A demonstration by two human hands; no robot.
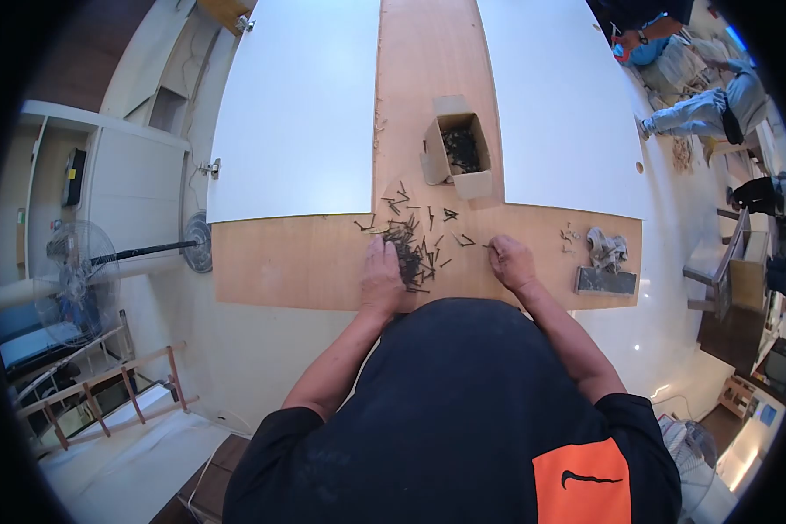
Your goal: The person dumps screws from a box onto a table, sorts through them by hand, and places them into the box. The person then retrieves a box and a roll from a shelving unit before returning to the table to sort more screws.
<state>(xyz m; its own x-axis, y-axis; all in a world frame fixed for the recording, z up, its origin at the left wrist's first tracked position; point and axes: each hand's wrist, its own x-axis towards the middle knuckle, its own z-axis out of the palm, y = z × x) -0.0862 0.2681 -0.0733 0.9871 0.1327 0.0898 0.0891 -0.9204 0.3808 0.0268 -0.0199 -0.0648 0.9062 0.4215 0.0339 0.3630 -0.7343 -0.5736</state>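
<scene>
A pile of dark screws (403, 253) lies on the wooden board near its front edge, with loose ones scattered around it. My left hand (382, 278) rests against the left side of the pile, its fingers stretched forward and holding nothing that I can see. To the right of the pile, my right hand (511, 262) is closed in a pinch, with the dark end of what looks like a screw (486, 245) at its fingertips. Beyond the pile stands an opened cardboard box (473, 185) with more dark screws inside.
White panels (293, 105) (568, 113) lie left and right on the wooden board (279, 262). At the right end are a grey block (605, 281), a crumpled cloth (607, 251) and small bits. A standing fan (79, 262) is at left; other people (716, 109) are at upper right.
</scene>
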